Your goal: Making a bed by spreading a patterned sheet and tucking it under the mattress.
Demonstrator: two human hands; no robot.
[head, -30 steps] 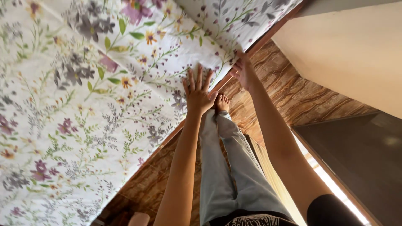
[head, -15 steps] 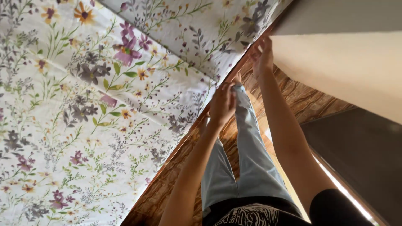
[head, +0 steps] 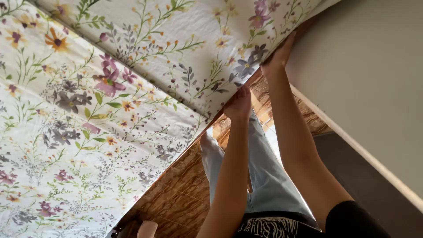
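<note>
A white floral sheet (head: 132, 101) covers a mattress that fills the left and top of the view. My left hand (head: 240, 103) is at the mattress's lower edge, its fingers curled out of sight under the sheet's hem. My right hand (head: 277, 57) reaches further along the same edge, close to the pale wall (head: 365, 79), with its fingers gripping the sheet's border. Both forearms stretch out from the bottom of the view, above my legs in light blue jeans (head: 269, 176).
A wood-patterned floor (head: 185, 194) runs beside the mattress. The pale wall and its skirting (head: 352, 145) close off the right side, leaving a narrow gap where I stand. A small pinkish object (head: 147, 229) lies at the bottom edge.
Both hands have moved further along the mattress edge toward the wall. My left hand, flat with spread fingers a second ago, now curls under the sheet's hem.
</note>
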